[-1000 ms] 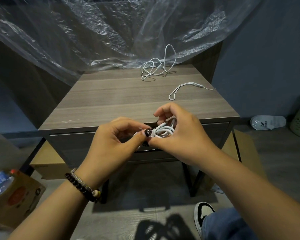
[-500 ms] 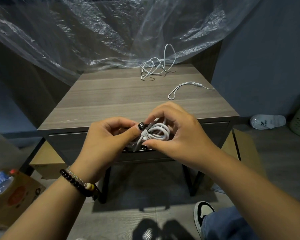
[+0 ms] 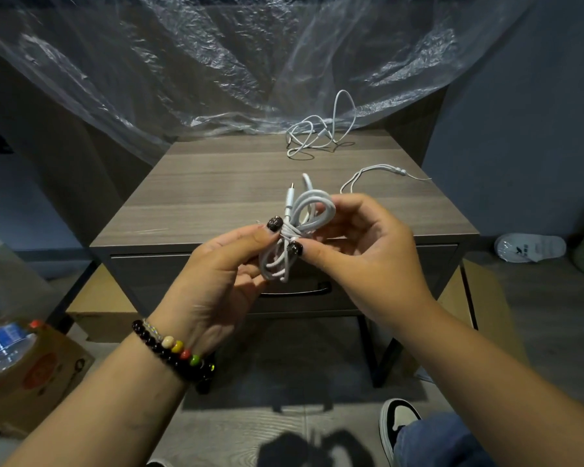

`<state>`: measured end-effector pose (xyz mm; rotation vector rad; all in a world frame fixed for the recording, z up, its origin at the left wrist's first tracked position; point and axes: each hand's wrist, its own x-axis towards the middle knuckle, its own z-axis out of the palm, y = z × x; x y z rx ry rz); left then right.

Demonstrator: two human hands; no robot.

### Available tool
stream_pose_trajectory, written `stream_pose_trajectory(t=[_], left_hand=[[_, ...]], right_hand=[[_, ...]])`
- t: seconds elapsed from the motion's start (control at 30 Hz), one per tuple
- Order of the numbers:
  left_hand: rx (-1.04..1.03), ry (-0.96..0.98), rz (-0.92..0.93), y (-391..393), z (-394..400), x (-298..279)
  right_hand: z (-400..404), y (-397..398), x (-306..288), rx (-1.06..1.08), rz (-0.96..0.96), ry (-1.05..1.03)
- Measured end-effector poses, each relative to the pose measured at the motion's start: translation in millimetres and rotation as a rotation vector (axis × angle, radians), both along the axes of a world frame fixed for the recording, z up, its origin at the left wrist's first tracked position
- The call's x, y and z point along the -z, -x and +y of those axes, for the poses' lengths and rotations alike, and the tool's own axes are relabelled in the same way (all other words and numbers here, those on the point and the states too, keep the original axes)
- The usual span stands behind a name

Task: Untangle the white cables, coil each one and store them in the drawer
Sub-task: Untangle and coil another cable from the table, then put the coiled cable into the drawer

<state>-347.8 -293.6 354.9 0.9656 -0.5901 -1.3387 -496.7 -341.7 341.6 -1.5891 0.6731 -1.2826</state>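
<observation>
Coiling step, nearly done, by the look of it. Left hand (image 3: 223, 267) and right hand (image 3: 361, 251) both pinching coiled white cable (image 3: 300, 230) at its wrapped middle, held above near edge of bench (image 3: 189, 210); plug end sticking up. Drawer (image 3: 169, 281) below, shut, handle (image 3: 297, 291) just under hands. Next, probably: free one hand, pull drawer open, drop coil in without loosening. Farther right, thin white cord (image 3: 378, 173) loose on bench. Far edge: tangled white cable (image 3: 321, 136), uncoiled.
</observation>
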Motion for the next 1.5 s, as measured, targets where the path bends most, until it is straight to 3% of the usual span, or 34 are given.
stream_pose_trajectory(t=[0.17, 0.33, 0.5, 0.7, 0.87, 0.93, 1.07, 1.13, 1.23, 1.5], left_hand=[[-0.161, 0.078, -0.073, 6.7, 0.2, 1.0], [-0.184, 0.105, -0.154, 10.4, 1.1, -0.3], [-0.183, 0.035, -0.38, 7.1, -0.9, 7.0], [-0.151, 0.023, -0.318, 8.4, -4.0, 10.2], [-0.078, -0.059, -0.406, 5.1, -12.4, 25.4], [-0.052, -0.093, -0.567, -2.3, -17.8, 38.7], [0.092, -0.12, -1.449, -20.2, -21.4, 66.4], [0.257, -0.111, -1.707, -20.9, -20.2, 79.1], [0.378, -0.134, -1.833, -13.9, -20.6, 87.6], [0.338, -0.146, -2.058, -6.3, -22.2, 70.1]], right_hand=[[2.7, -5.6, 1.8, -0.052, -0.13, -0.136], [1.1, -4.8, 4.0, -0.124, -0.188, -0.301], [-1.1, -3.7, 4.6, -0.233, -0.209, -0.566], [-4.1, 1.8, -1.6, -0.179, -0.18, -0.567], [-8.7, 10.5, -3.1, -0.064, -0.03, -0.507], [-11.1, 14.4, -4.0, -0.028, 0.01, -0.483], [-13.7, 19.8, -4.0, 0.042, 0.061, -0.45], [-12.9, 21.4, -3.7, 0.064, 0.094, -0.43], [-11.1, 23.9, -4.1, 0.076, 0.125, -0.411], [-11.2, 29.7, -6.9, 0.09, 0.136, -0.393]])
